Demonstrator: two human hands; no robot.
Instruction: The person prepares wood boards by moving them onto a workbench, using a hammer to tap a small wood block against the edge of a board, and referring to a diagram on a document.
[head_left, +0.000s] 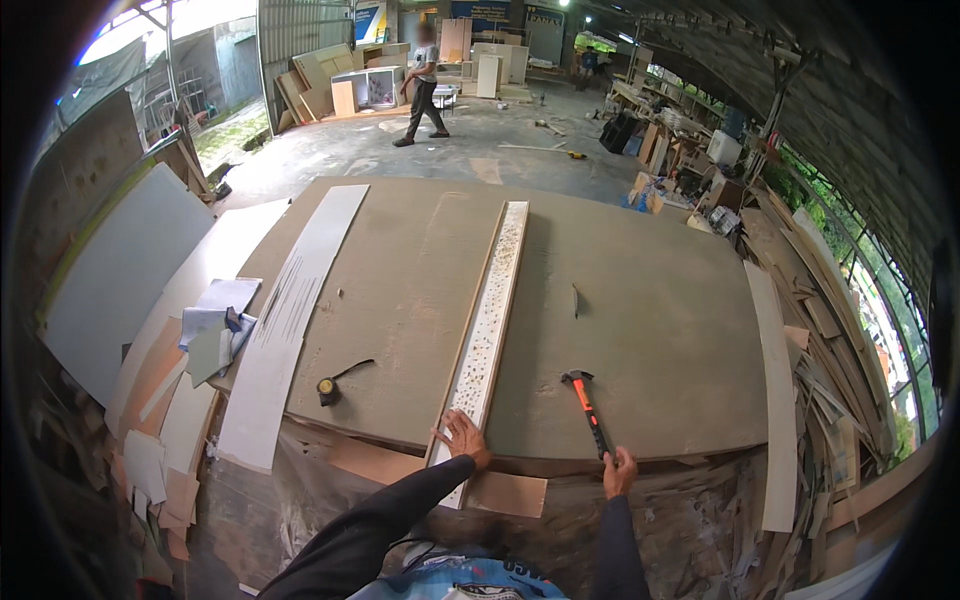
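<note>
A long narrow white panel [487, 330] with brown speckles lies lengthwise across the big brown work board [640, 330]. Thin raised wooden strips run along its long edges. Near its close end, which juts past the board's front edge, my left hand [461, 440] rests with fingers spread, pressing on the panel and its left strip. To the right, a claw hammer [586, 405] with an orange and black handle lies with its head on the board. My right hand [619, 472] is closed round the butt of that handle.
A tape measure [328, 391] and a small dark tool [575, 301] lie on the board. Grey-white strips [290, 320] cover its left side, beside papers [217, 317]. Wood offcuts [825, 400] pile at the right. A person [422, 85] walks on the floor beyond.
</note>
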